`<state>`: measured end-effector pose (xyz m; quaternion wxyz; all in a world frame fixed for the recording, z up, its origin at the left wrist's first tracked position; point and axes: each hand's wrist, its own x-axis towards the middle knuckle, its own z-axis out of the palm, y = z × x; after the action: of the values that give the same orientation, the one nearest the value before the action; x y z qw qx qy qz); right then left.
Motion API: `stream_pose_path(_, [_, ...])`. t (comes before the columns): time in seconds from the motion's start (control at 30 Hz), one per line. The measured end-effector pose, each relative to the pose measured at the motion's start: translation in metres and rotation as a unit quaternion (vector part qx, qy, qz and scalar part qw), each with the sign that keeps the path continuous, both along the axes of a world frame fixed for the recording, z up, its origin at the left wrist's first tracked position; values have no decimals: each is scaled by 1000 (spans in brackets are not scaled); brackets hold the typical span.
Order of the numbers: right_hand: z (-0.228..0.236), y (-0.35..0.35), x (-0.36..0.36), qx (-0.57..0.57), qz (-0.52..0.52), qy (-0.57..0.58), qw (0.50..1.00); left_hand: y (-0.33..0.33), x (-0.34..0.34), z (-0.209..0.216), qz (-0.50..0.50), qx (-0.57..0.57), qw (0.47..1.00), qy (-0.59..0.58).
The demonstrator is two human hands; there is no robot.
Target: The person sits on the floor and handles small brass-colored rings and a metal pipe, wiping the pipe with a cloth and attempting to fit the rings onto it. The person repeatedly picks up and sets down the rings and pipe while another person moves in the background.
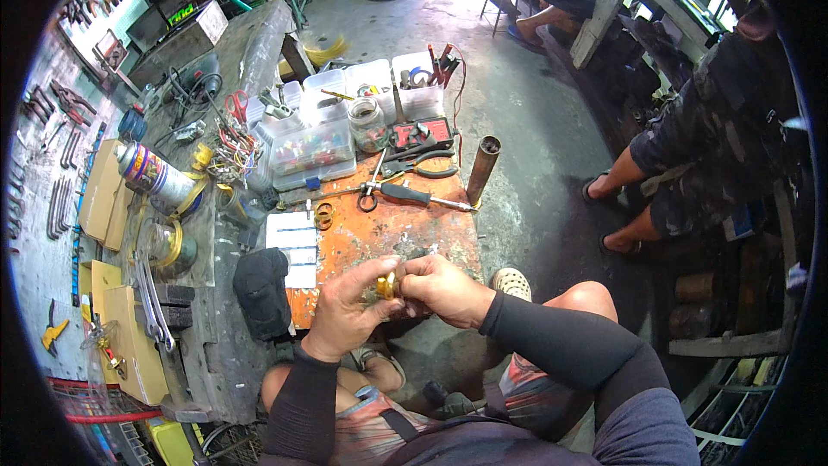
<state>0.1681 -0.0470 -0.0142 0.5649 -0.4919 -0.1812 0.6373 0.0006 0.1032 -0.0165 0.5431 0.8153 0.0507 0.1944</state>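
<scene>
A small brass fitting (386, 286) sits pinched between both hands, its orientation too hidden to tell. The left hand (345, 311) grips it from the left, the right hand (444, 287) from the right, above the tabletop (388, 233) edge.

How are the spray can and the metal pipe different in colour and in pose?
The spray can is colourful with a silver top; the metal pipe is plain rusty brown. The spray can lies on its side on the grey bench at the left; the metal pipe stands nearly upright at the orange table's right edge. Both are cylinders, and neither hand touches them.
</scene>
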Motion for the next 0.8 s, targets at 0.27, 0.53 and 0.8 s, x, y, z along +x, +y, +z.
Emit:
stream_pose_path(0.27, [-10,-1,-1,13,-15,96,995,-3,-1,-8,20,-254,967,4])
stream_pose_path(0.53, [-2,1,2,-6,4,-17,1000,0,0,-1,34,-25,999,8])
stream_pose_path(0.8, [1,-1,10,-30,6,-204,979,-5,3,-1,40,5,999,11])
